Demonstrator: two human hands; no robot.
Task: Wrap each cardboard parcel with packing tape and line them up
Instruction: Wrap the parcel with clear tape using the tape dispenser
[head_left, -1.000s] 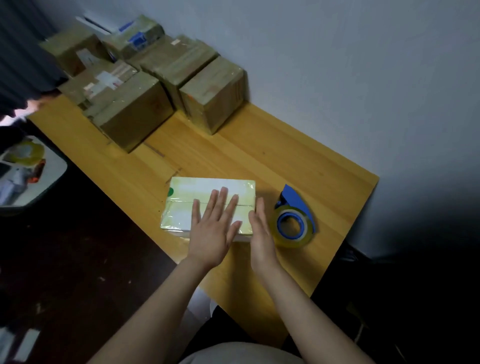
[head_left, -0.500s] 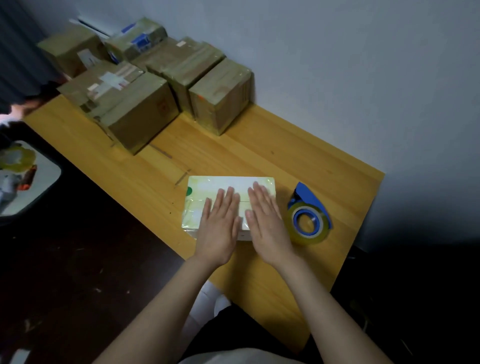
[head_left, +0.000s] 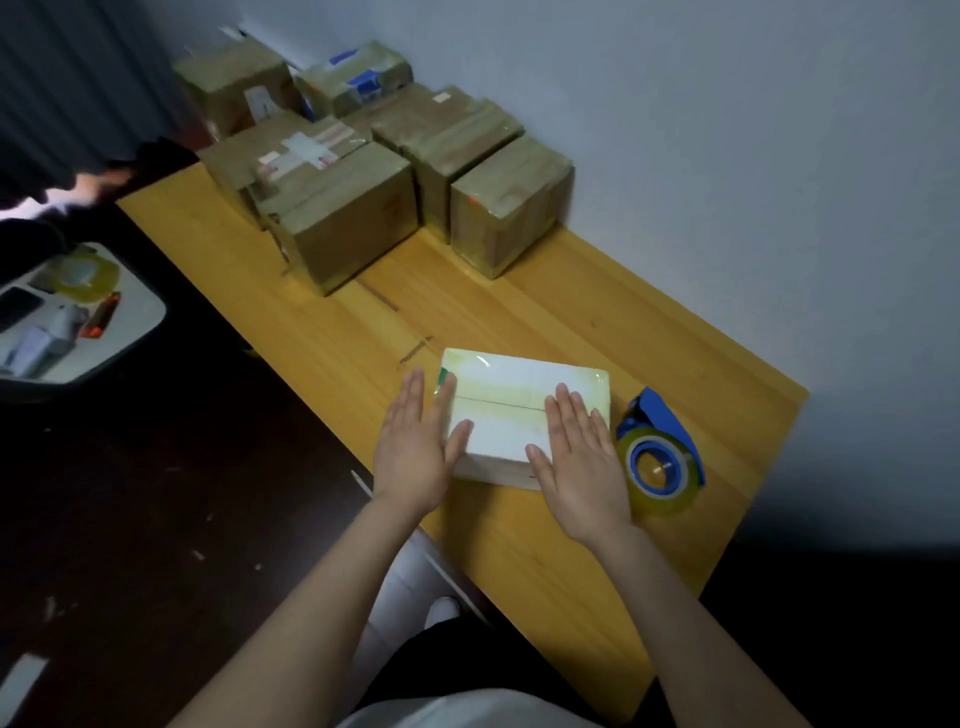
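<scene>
Left fingers (head_left: 414, 397) now beside parcel (head_left: 511, 387)

I see a yellow rectangular wooden table (head_left: 519, 322) against a plain pale grey wall (head_left: 727, 156), dark floor (head_left: 130, 493) left, dim light.

An open stretch of table (head_left: 519, 312) lies between the flat white parcel (head_left: 509, 384) and the taped boxes (head_left: 353, 218) crowding the far corner against the wall (head_left: 727, 156); the tape dispenser (head_left: 660, 462) (just beside the parcel's right end) hems that side.

Dim, soft focus, dark vignetted corners, wide-angle distortion.
</scene>
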